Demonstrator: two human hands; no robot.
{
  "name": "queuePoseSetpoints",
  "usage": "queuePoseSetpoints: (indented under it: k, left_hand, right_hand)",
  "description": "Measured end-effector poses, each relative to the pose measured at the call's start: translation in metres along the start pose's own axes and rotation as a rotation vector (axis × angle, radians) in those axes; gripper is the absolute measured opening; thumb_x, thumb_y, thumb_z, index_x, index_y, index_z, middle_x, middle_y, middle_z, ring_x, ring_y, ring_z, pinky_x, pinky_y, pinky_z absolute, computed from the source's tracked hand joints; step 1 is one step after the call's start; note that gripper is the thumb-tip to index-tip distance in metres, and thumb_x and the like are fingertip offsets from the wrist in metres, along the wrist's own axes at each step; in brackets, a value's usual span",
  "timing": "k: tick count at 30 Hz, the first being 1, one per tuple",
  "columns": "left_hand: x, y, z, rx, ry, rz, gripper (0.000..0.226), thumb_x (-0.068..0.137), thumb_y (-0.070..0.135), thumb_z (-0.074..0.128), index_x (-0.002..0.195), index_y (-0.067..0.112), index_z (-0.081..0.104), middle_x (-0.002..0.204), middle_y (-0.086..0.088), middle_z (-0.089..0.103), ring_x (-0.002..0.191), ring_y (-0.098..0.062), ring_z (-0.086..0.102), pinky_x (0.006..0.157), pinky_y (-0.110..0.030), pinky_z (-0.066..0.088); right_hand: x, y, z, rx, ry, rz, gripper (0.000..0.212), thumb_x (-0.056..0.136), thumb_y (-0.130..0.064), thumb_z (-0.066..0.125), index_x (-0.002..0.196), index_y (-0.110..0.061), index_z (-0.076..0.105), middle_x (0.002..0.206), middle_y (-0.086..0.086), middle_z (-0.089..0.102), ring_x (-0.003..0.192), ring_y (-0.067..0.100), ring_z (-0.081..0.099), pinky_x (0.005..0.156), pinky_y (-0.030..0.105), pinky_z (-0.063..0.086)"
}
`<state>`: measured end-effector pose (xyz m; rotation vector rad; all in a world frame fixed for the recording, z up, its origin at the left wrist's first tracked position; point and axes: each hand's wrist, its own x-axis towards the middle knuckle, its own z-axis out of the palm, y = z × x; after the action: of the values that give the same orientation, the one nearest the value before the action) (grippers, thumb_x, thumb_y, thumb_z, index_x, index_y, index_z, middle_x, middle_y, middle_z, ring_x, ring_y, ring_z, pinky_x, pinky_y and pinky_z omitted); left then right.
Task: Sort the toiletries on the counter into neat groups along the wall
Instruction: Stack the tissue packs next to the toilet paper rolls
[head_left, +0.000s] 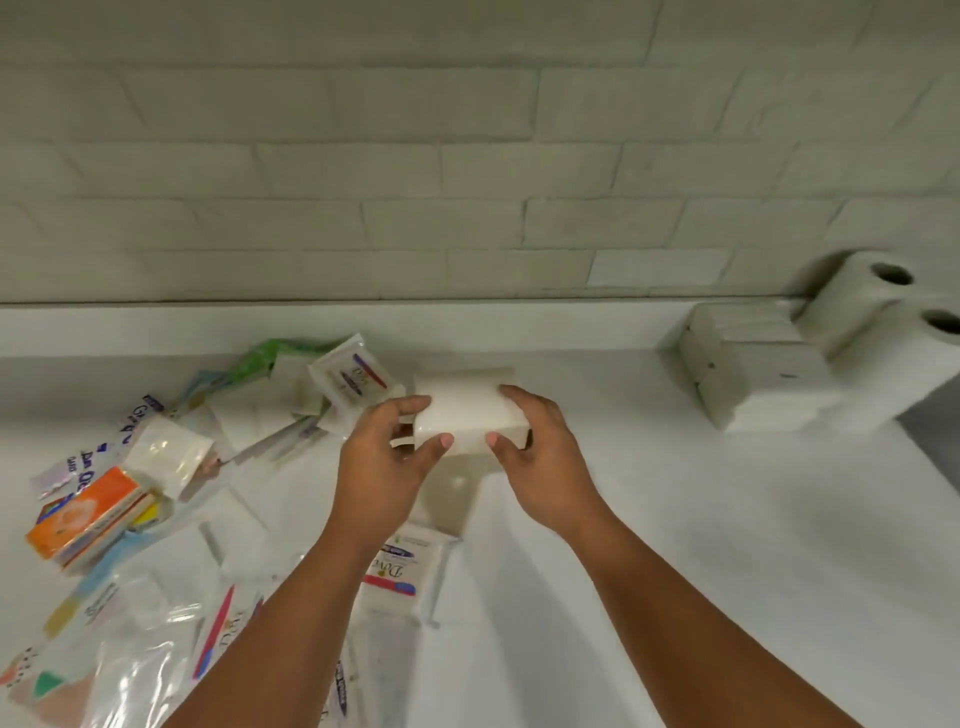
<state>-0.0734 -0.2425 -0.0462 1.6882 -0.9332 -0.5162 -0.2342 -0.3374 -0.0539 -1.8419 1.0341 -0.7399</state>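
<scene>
Gripping a white pack (465, 415) from both ends, my left hand (382, 467) and right hand (543, 460) both curl round it above the counter (675, 519). It hangs between the jumbled sachets (291, 400) leftward and stacked white packs (753, 369) by the wall (467, 156).

White pack (465, 415) raised mid-frame, long side level. Sachets (348, 379) and orange box (85, 519) jumbled left; napkin stacks (753, 374), two rolls (857, 306) grouped right.

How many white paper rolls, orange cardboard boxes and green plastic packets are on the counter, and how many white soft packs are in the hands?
White paper rolls: 2
Orange cardboard box: 1
Green plastic packet: 1
White soft pack, gripped by left hand and right hand: 1
Total: 5
</scene>
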Motion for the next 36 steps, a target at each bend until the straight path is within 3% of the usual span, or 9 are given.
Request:
queuePoseSetpoints:
  k: [5, 7, 11, 17, 21, 26, 29, 33, 36]
  left_hand:
    - [-0.016, 0.033, 0.081, -0.046, -0.096, 0.026, 0.041, 0.079, 0.012, 0.083, 0.114, 0.028, 0.067, 0.118, 0.010, 0.061, 0.095, 0.001, 0.063, 0.075, -0.017, 0.056]
    - [-0.019, 0.043, 0.112, -0.058, -0.140, 0.037, 0.041, 0.078, 0.009, 0.083, 0.112, 0.027, 0.067, 0.117, 0.012, 0.063, 0.094, -0.003, 0.066, 0.075, -0.021, 0.058]
    - [-0.022, 0.063, 0.170, -0.044, -0.208, 0.036, 0.043, 0.079, 0.009, 0.082, 0.112, 0.031, 0.065, 0.104, 0.017, 0.066, 0.086, -0.005, 0.068, 0.072, -0.019, 0.056]
    - [-0.010, 0.091, 0.248, -0.014, -0.267, 0.133, 0.042, 0.080, 0.009, 0.080, 0.109, 0.033, 0.063, 0.104, 0.025, 0.064, 0.089, 0.000, 0.062, 0.074, -0.016, 0.053]
    - [0.008, 0.106, 0.286, 0.006, -0.286, 0.181, 0.036, 0.080, 0.010, 0.079, 0.102, 0.034, 0.063, 0.105, 0.030, 0.063, 0.090, -0.001, 0.062, 0.077, -0.019, 0.054]
    - [0.039, 0.123, 0.330, 0.042, -0.276, 0.181, 0.033, 0.081, 0.014, 0.080, 0.101, 0.033, 0.063, 0.102, 0.027, 0.062, 0.091, -0.003, 0.062, 0.074, -0.010, 0.050]
    - [0.056, 0.129, 0.351, 0.098, -0.267, 0.216, 0.032, 0.082, 0.014, 0.079, 0.104, 0.032, 0.062, 0.099, 0.027, 0.060, 0.088, -0.001, 0.061, 0.074, -0.008, 0.047]
    - [0.076, 0.132, 0.379, 0.155, -0.258, 0.255, 0.033, 0.084, 0.014, 0.076, 0.108, 0.031, 0.062, 0.100, 0.018, 0.063, 0.087, -0.008, 0.061, 0.074, -0.010, 0.043]
    - [0.088, 0.130, 0.392, 0.204, -0.262, 0.270, 0.032, 0.085, 0.014, 0.074, 0.110, 0.030, 0.063, 0.103, 0.012, 0.066, 0.088, -0.009, 0.061, 0.075, -0.010, 0.042]
  right_hand:
    - [-0.015, 0.038, -0.084, 0.004, 0.071, 0.009, 0.050, 0.095, -0.018, 0.062, 0.139, -0.037, 0.047, 0.138, -0.009, 0.044, 0.096, 0.007, 0.063, 0.092, 0.026, 0.053]
    - [-0.018, 0.053, -0.112, -0.015, 0.101, 0.010, 0.051, 0.094, -0.016, 0.062, 0.138, -0.037, 0.048, 0.139, -0.010, 0.044, 0.102, 0.007, 0.061, 0.092, 0.027, 0.053]
    - [-0.019, 0.079, -0.167, -0.069, 0.134, 0.015, 0.051, 0.095, -0.016, 0.062, 0.139, -0.037, 0.047, 0.141, -0.011, 0.044, 0.111, 0.004, 0.054, 0.089, 0.014, 0.049]
    - [-0.005, 0.110, -0.236, -0.171, 0.232, 0.005, 0.049, 0.094, -0.020, 0.063, 0.139, -0.033, 0.048, 0.139, -0.011, 0.051, 0.122, 0.009, 0.051, 0.104, 0.029, 0.044]
    - [0.011, 0.122, -0.269, -0.197, 0.299, -0.014, 0.047, 0.094, -0.019, 0.063, 0.138, -0.028, 0.051, 0.138, -0.010, 0.055, 0.127, 0.011, 0.049, 0.109, 0.029, 0.040]
    - [0.044, 0.132, -0.301, -0.188, 0.421, -0.030, 0.044, 0.089, -0.012, 0.068, 0.131, -0.022, 0.059, 0.129, -0.004, 0.061, 0.113, 0.014, 0.058, 0.101, 0.029, 0.047]
    - [0.068, 0.140, -0.316, -0.233, 0.415, 0.003, 0.044, 0.089, -0.012, 0.067, 0.131, -0.023, 0.059, 0.128, -0.002, 0.060, 0.111, 0.014, 0.060, 0.099, 0.028, 0.048]
    - [0.093, 0.147, -0.333, -0.257, 0.399, 0.078, 0.040, 0.093, -0.014, 0.063, 0.131, -0.025, 0.057, 0.125, -0.005, 0.062, 0.112, 0.012, 0.058, 0.091, 0.015, 0.039]
    - [0.105, 0.150, -0.341, -0.250, 0.381, 0.110, 0.039, 0.095, -0.013, 0.060, 0.132, -0.025, 0.056, 0.126, -0.008, 0.063, 0.117, 0.011, 0.057, 0.096, 0.014, 0.037]
